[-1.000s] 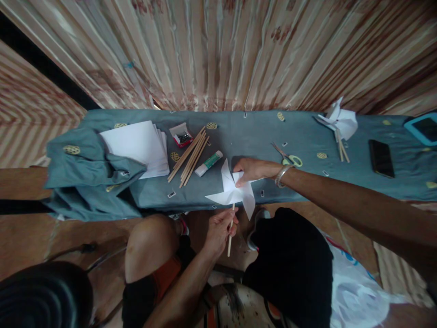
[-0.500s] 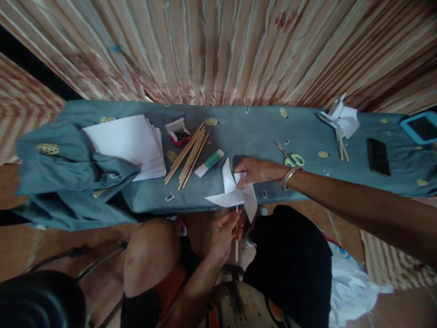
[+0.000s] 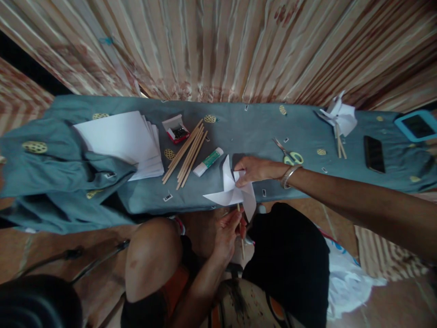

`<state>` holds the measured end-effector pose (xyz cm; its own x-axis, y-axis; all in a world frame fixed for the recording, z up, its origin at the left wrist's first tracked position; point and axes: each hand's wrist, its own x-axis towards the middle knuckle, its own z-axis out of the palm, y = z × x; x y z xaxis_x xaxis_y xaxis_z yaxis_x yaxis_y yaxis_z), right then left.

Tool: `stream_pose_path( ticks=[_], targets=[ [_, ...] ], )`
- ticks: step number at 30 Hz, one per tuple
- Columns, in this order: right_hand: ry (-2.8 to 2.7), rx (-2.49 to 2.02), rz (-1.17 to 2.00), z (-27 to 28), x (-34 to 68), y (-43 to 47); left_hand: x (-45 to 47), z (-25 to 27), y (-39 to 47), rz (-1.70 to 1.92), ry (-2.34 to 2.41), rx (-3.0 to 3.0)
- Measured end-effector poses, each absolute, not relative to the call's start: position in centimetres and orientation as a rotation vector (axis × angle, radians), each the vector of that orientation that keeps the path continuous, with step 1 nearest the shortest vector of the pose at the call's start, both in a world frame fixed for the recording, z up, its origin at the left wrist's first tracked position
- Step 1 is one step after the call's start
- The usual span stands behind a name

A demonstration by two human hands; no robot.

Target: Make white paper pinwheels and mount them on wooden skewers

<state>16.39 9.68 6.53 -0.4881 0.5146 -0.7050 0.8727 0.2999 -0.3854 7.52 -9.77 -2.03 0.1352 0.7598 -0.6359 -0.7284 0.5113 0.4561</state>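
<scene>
A white paper pinwheel [image 3: 232, 195] lies at the near edge of the cloth-covered table, its blades spread. My right hand [image 3: 247, 169], with a bangle at the wrist, pinches the pinwheel near its middle. Below the table edge my left hand [image 3: 229, 230] is closed around a thin wooden stick [image 3: 242, 248], whose upper end runs up behind the paper. Whether a pin joins stick and paper is hidden by my right fingers. A glue stick [image 3: 208, 162] lies left of the pinwheel, and green-handled scissors [image 3: 290, 156] lie beyond my right wrist.
Several loose wooden sticks [image 3: 187, 157] lie beside an open red-and-white box of pins [image 3: 175, 130]. A stack of white paper [image 3: 118, 141] is at the left. Toward the right are finished pinwheels [image 3: 341, 116], a dark phone [image 3: 374, 154] and a blue-framed device [image 3: 418, 125].
The lower end of the wooden stick has swung slightly to the right with my left hand. My right hand keeps its pinch on the pinwheel. The view has shifted a little.
</scene>
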Motion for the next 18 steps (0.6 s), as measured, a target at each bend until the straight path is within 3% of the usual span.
stream_pose_path(
  ticks=[18],
  targets=[
    [2.088,1.305,-1.065,5.94,16.20,9.83,8.04,-1.68,-9.63,1.064,0.925,0.099]
  ],
)
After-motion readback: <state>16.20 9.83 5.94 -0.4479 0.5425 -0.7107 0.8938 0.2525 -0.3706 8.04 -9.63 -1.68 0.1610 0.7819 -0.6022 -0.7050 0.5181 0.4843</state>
